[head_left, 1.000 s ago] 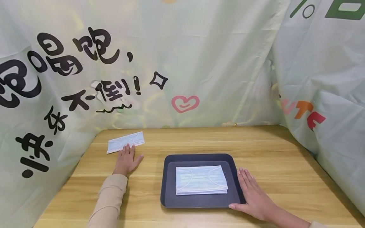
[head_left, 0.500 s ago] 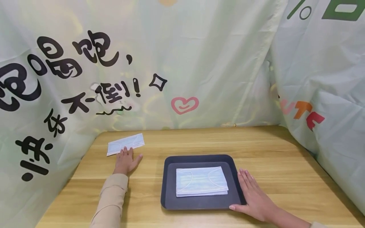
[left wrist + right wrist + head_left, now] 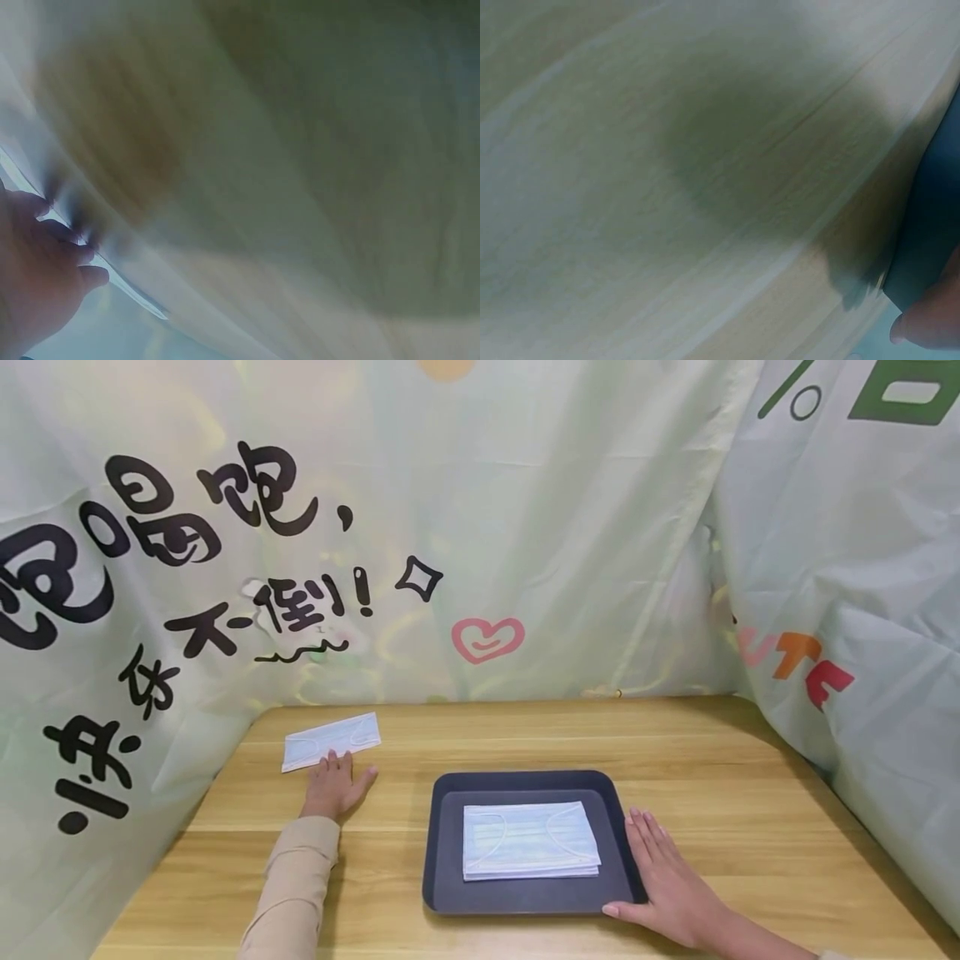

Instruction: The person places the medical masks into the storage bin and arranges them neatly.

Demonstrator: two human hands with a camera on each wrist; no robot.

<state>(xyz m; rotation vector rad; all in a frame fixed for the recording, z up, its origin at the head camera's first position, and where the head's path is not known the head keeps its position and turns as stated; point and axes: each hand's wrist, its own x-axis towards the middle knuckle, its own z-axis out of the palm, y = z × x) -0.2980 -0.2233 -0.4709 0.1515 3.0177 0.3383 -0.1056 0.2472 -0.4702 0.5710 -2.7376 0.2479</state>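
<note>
A single pale blue face mask point(image 3: 330, 741) lies flat at the far left of the table. My left hand point(image 3: 335, 783) has its fingers stretched out, with the fingertips on the mask's near edge; in the left wrist view the fingers point(image 3: 94, 277) overlap the white strip of the mask point(image 3: 142, 298). A stack of face masks point(image 3: 531, 841) with white ear loops sits in a dark grey tray point(image 3: 525, 900). My right hand point(image 3: 671, 881) lies along the tray's right side, fingers straight and thumb at the near right corner. In the right wrist view, the thumb point(image 3: 930, 322) is beside the tray wall point(image 3: 930, 225).
The wooden table point(image 3: 390, 860) carries the tray near its middle. Behind it hangs a pale printed cloth point(image 3: 585, 568) with black lettering and a pink heart. More cloth point(image 3: 862, 760) drapes along the right side of the table.
The head view shifts very slightly. Both hands, the tray and the masks keep their places.
</note>
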